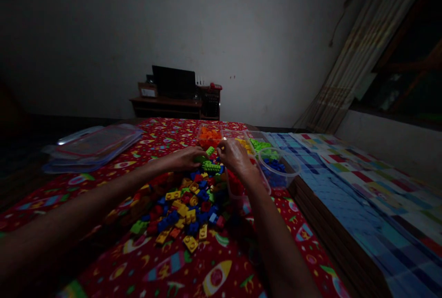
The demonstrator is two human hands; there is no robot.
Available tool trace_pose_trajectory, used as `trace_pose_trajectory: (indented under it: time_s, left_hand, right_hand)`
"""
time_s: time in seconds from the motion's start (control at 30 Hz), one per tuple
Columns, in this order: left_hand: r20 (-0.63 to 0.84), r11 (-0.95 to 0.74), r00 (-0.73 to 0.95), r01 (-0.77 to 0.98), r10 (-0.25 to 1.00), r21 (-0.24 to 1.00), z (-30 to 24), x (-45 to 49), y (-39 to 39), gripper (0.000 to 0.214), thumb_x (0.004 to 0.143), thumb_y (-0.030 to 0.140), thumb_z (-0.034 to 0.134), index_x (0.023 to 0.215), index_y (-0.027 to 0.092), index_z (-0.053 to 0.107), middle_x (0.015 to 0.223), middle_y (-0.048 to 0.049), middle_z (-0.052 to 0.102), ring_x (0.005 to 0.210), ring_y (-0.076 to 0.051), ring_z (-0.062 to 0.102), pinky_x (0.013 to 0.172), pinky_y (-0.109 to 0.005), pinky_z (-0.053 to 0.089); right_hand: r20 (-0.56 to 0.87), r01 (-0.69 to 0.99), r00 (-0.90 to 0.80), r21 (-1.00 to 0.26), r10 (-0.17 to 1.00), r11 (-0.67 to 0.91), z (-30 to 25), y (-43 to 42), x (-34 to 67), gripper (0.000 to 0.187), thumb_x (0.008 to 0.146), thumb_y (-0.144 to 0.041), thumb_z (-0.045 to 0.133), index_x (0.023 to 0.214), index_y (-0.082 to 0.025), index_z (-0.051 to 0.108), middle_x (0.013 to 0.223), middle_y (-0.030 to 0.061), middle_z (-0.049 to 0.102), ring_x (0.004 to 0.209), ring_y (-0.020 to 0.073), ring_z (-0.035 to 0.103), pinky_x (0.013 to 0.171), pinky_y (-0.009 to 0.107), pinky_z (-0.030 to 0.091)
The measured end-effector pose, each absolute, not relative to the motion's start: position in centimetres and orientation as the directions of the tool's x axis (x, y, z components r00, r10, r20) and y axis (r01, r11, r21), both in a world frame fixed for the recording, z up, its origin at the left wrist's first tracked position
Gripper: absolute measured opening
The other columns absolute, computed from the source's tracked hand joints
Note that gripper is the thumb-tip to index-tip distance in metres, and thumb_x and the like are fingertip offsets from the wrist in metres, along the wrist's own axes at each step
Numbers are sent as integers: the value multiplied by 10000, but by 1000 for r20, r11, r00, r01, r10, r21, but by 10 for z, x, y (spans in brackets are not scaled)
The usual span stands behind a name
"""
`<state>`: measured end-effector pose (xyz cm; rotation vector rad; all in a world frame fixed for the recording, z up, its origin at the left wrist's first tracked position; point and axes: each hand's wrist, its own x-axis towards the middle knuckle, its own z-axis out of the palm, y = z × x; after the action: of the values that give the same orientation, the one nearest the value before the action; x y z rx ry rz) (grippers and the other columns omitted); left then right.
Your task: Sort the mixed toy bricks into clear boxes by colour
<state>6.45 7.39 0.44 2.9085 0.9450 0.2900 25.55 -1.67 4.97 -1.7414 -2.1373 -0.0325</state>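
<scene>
Bricks (235, 183) in clear tub (236, 196), partly behind right hand (235, 154)

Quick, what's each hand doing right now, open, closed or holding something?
Left hand: fingers curled at the green bricks; cannot tell whether it grips one.
Right hand: fingers bent close by; cannot tell if it holds anything.

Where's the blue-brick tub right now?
Head view, right of centre: the tub sits to the right of the right hand, beside the red-brick bin.
</scene>
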Motion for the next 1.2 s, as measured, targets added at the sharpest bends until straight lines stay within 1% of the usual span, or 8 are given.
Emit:
trace_pose_trajectory:
  time_s: [0.17, 0.27, 0.37, 0.53, 0.7, 0.87, 1.03, 1.2]
  left_hand:
    - [181, -832, 812, 533, 554, 153, 13, 41, 36, 313, 802, 219, 536, 1096, 204, 642, 1067, -56, 641, 968, -181, 609, 870, -245, 452]
    - [217, -827, 798, 534, 562, 179, 15, 25, 20, 303, 832, 242, 519, 1110, 210, 633, 1085, -57, 632, 992, -173, 602, 876, -232, 447]
    - [217, -815, 788, 533, 576, 226, 15, 8, 14, 299, 855, 275, 488, 1105, 219, 643, 1087, -55, 631, 992, -168, 604, 861, -220, 450]
    - [190, -732, 715, 603, 672, 318, 17, -8, 11, 369, 822, 427, 520, 1100, 232, 664, 1066, -50, 665, 968, -197, 617, 856, -238, 452]
    - [163, -625, 616, 680, 770, 384, 22, 1, 4, 428, 782, 501, 511, 1064, 224, 676, 936, -13, 708, 840, -192, 639, 723, -210, 458]
    - [157, -542, 529, 731, 834, 413, 15, 8, 7, 423, 760, 502, 492, 1014, 218, 675, 892, 6, 714, 790, -180, 640, 669, -199, 449]
    - [269, -485, 405, 762, 874, 428, 10, 4, 12, 494, 744, 572, 469, 1005, 203, 666, 940, -20, 710, 832, -203, 630, 705, -231, 464]
    - [308, -472, 366, 766, 878, 437, 15, 2, 9, 549, 784, 620, 367, 928, 178, 660, 792, -27, 686, 704, -183, 605, 629, -239, 453]
  right_hand:
    - [240, 904, -319, -214, 917, 370, 40, -18, 247, 300, 831, -149, 481, 1079, -178, 648, 1099, 115, 660, 1045, 213, 591, 833, 282, 436]
    - [128, 835, -487, -223, 864, 503, 35, -21, 237, 330, 787, -125, 544, 1105, -154, 628, 1134, 124, 648, 1084, 223, 578, 869, 282, 432]
    - [49, 805, -550, -235, 834, 545, 28, -23, 228, 352, 772, -123, 582, 1123, -135, 610, 1147, 143, 639, 1087, 233, 578, 886, 296, 433]
    - [143, 846, -465, -219, 873, 487, 12, -20, 225, 403, 791, -55, 529, 1190, -105, 554, 1184, 155, 607, 1131, 196, 533, 937, 268, 383]
    - [184, 893, -412, -111, 892, 436, 9, -16, 228, 275, 844, -59, 405, 1034, -97, 600, 1026, 148, 639, 931, 189, 577, 793, 273, 408]
    - [161, 894, -430, -63, 888, 444, 5, -19, 229, 388, 849, -70, 415, 1216, -135, 520, 1107, 135, 623, 973, 191, 563, 810, 278, 400]
    - [242, 888, -416, -101, 877, 449, 3, -21, 228, 314, 897, -119, 402, 1189, -102, 516, 1038, 136, 636, 947, 188, 560, 823, 284, 391]
    - [338, 878, -331, -232, 881, 419, 15, -21, 225, 331, 877, -261, 482, 1159, -89, 495, 971, 127, 642, 886, 197, 573, 775, 291, 407]
